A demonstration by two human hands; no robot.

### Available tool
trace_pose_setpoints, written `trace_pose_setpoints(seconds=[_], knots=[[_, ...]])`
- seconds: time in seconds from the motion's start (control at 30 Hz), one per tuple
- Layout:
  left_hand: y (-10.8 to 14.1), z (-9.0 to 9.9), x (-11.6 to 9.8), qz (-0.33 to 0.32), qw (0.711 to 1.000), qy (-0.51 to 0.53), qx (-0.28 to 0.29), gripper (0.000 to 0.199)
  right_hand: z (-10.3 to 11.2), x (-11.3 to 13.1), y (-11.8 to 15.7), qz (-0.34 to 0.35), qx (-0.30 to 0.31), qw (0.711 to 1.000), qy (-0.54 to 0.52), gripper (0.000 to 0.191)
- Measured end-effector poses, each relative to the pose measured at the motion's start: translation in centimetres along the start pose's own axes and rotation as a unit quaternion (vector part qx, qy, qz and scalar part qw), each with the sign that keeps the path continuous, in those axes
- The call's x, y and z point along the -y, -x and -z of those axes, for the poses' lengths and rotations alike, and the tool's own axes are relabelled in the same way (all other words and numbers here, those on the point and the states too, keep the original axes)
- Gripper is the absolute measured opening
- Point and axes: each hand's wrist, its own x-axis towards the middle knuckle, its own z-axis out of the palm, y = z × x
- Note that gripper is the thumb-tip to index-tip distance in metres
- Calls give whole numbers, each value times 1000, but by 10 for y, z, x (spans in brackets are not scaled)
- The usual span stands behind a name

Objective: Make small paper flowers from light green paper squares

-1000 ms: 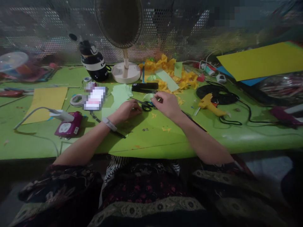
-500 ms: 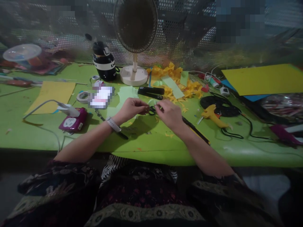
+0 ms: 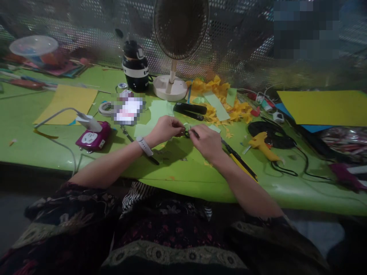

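Grip on both hands drawn in small, thumb near fingertips; exact gap unclear. Left hand (image 3: pixel 164 130) comes in from the left, right hand (image 3: pixel 208 143) from the right, fingertips facing across a narrow gap. Black scissors handle (image 3: pixel 187 134) sits in that gap, just beside both sets of fingertips. Neither hand clearly nearer. Can't tell if either one has hold of it, or of anything else; fingers cover the contact. Only the handle loops read, blades are hidden, so long axis can't be called. Pale green paper scrap (image 3: pixel 187 125) is just past the handle, close to right fingertips; can't tell if pinched. Black stapler (image 3: pixel 191 108) lies beyond both hands on the green surface (image 3: pixel 177 172), long axis mostly side to side, right end angled slightly toward the person. Light green paper (image 3: pixel 160 110) is left of it, beyond the left hand. Crumpled orange paper (image 3: pixel 243 111) spreads beyond and right, with a pale strip (image 3: pixel 217 105) on top. Yellow glue gun (image 3: pixel 262 145) is well apart, right of the right hand. White watch (image 3: pixel 144 146) on left wrist.
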Motion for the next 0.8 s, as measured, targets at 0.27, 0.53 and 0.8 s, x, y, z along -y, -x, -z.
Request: trace_pose_setpoints(seconds=[0.27, 0.53, 0.8], knots=[[0, 0, -2, 14, 1000, -9, 0, 8, -1, 0, 1, 10, 2, 1000, 12, 29], [0, 1, 1, 9, 1000, -26, 2, 8, 0, 3, 1, 18, 21, 999, 22, 27], [-1, 1, 3, -17, 999, -50, 0, 10, -1, 4, 1, 21, 22, 999, 26, 27]])
